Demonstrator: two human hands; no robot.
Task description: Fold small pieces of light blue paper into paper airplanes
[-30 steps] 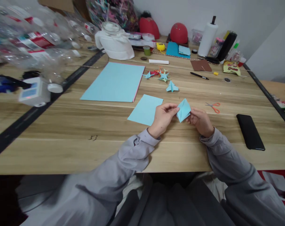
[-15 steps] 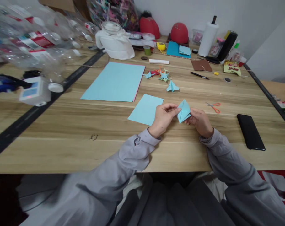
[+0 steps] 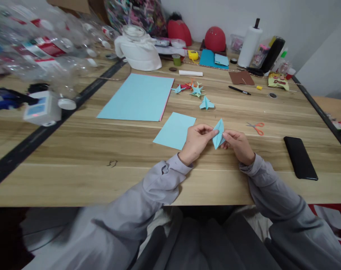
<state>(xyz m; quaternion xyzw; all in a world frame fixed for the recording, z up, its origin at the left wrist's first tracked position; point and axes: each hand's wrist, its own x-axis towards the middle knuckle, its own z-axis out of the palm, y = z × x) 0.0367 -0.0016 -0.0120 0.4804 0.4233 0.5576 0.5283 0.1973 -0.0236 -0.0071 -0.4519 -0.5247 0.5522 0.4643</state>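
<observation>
A small piece of folded light-blue paper [image 3: 218, 135], diamond-shaped and pointed at top and bottom, is held between both hands above the table. My left hand [image 3: 197, 140] pinches its left side, thumb across the front. On the right side, my right hand [image 3: 238, 144] grips an edge between thumb and fingers; some fingertips are hidden behind the paper. Beside my left hand lies a flat light-blue sheet [image 3: 174, 129]. Farther back sits a finished-looking blue folded figure [image 3: 206, 103], with several coloured paper figures [image 3: 194, 89] behind it.
Orange-handled scissors [image 3: 257, 128] and a black phone [image 3: 300, 157] lie to the right. A stack of large blue sheets [image 3: 136, 97] is at the left back. Plastic bottles [image 3: 46, 48] crowd the far left. A pen [image 3: 239, 90] and a paper roll [image 3: 249, 47] are farther back.
The folded paper has become narrower, its right flap brought inward. My right hand has moved slightly left along with it. My left hand keeps its pinch.
</observation>
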